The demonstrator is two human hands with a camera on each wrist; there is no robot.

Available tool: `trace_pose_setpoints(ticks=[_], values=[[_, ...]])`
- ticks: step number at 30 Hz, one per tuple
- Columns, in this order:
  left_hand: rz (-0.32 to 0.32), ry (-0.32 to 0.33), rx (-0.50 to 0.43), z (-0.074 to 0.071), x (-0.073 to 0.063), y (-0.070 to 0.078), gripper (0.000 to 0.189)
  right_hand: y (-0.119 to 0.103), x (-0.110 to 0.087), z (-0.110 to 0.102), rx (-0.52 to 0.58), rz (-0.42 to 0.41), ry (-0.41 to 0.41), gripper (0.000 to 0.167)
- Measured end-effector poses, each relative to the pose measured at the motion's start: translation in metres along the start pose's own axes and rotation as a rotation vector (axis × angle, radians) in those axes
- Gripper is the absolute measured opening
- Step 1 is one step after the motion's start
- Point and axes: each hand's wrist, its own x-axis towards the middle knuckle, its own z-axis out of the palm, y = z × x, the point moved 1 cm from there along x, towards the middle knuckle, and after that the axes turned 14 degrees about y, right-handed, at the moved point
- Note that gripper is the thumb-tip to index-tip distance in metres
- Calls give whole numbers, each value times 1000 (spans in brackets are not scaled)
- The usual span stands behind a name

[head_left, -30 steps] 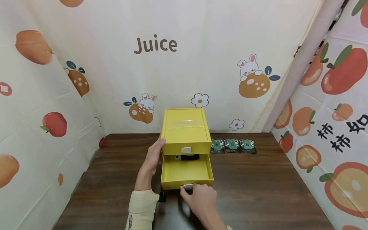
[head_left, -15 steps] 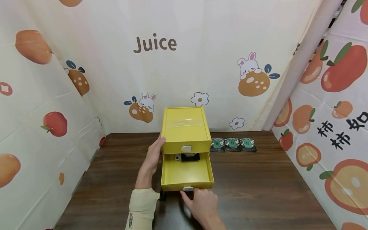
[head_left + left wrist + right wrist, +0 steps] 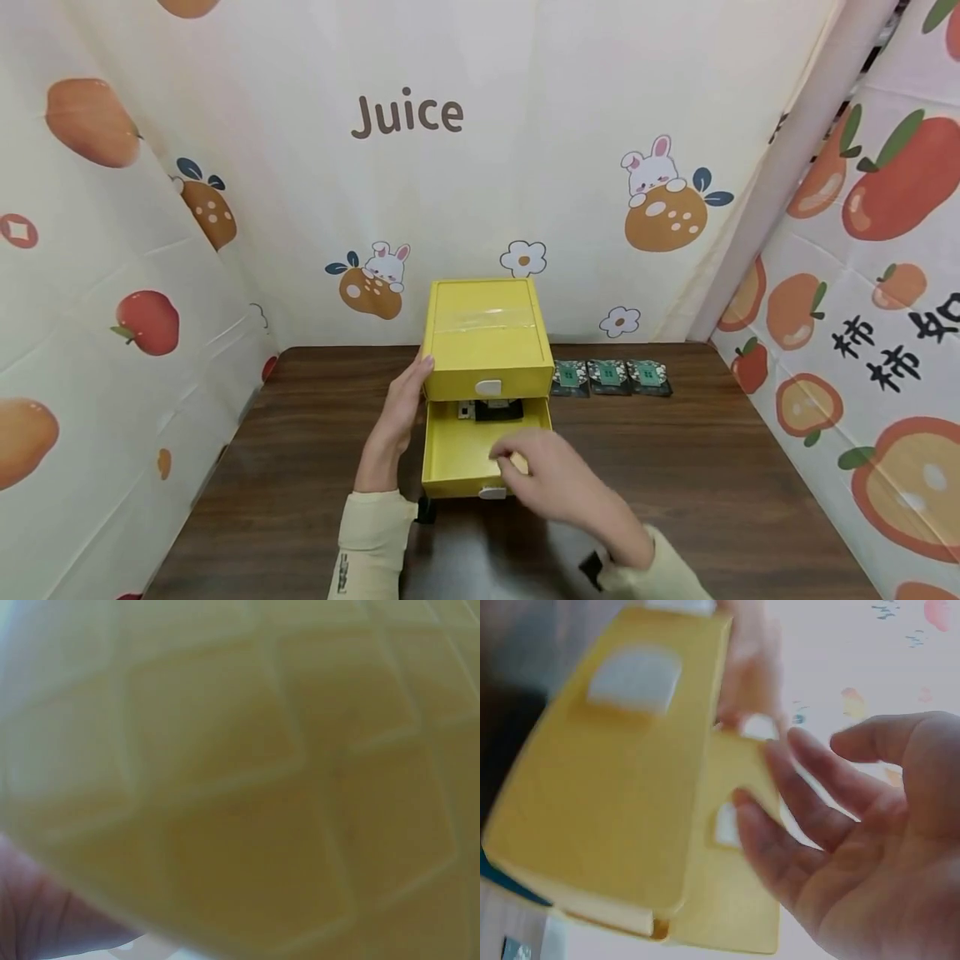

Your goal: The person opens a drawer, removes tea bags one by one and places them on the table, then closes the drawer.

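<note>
A yellow two-drawer storage box [image 3: 489,333] stands on the table, its lower drawer [image 3: 457,467] pulled out and the upper one closed. My left hand [image 3: 397,408] rests against the box's left side, the thumb at the front corner. In the left wrist view the yellow ribbed side wall [image 3: 240,847] fills most of the picture. My right hand [image 3: 551,475] hovers over the lower drawer's front right, off its white handle [image 3: 492,493]. The right wrist view shows its fingers loosely bent and holding nothing. A black and white item [image 3: 498,409] lies at the drawer's back, partly hidden by the box.
Three small green and black packets [image 3: 609,377] lie in a row to the right of the box, by the back curtain [image 3: 480,183]. Printed curtains also stand at both sides. Dark wooden tabletop [image 3: 712,483] surrounds the box.
The lower drawer came out slightly farther. My right hand then let go of its white handle and rose above the drawer. My left hand stayed at the box's side.
</note>
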Motion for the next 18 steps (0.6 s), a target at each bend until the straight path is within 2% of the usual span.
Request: trace_pose_setpoints(ticks=[5, 9, 12, 18], values=[[-8, 6, -9, 0, 0, 0, 60, 36, 39, 12, -183, 4, -215, 40], [-24, -7, -12, 1, 1, 0, 58, 56, 57, 25, -289, 58, -342, 65], [-41, -24, -12, 1, 1, 3, 56, 63, 66, 34, -351, 76, -382, 73], [-44, -36, 7, 0, -11, 23, 56, 72, 80, 51, -348, 99, -382, 69]])
